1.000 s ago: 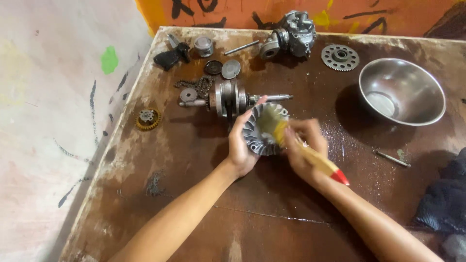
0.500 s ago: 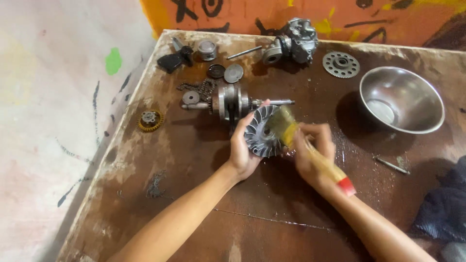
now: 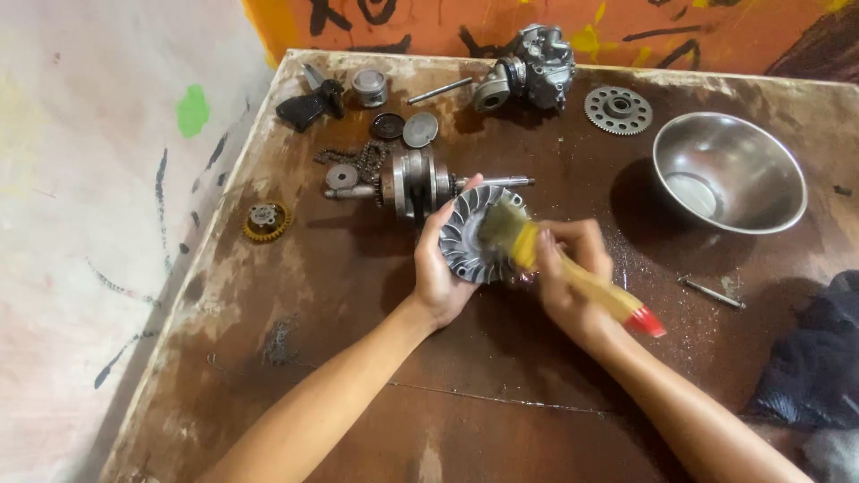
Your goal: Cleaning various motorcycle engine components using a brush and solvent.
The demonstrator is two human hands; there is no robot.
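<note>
My left hand [image 3: 440, 268] grips a round finned metal disc [image 3: 465, 240], tilted up on edge over the brown worktable [image 3: 358, 358]. My right hand [image 3: 565, 277] holds a paintbrush [image 3: 573, 273] with a yellow handle and a red tip. The brush's bristles rest against the face of the disc. Just behind the disc lies a crankshaft [image 3: 416, 183] with its shaft pointing right.
A steel bowl [image 3: 729, 174] stands at the right. Along the far edge lie a toothed sprocket [image 3: 617, 109], a carburettor [image 3: 537, 64], a piston [image 3: 369, 87], two discs and a black part. A brass gear [image 3: 266, 220] sits left, a bolt [image 3: 711, 292] and dark cloth [image 3: 819, 358] right.
The brush has swept across the disc's face, its head shifting slightly down and left. My left hand keeps holding the disc in the same place.
</note>
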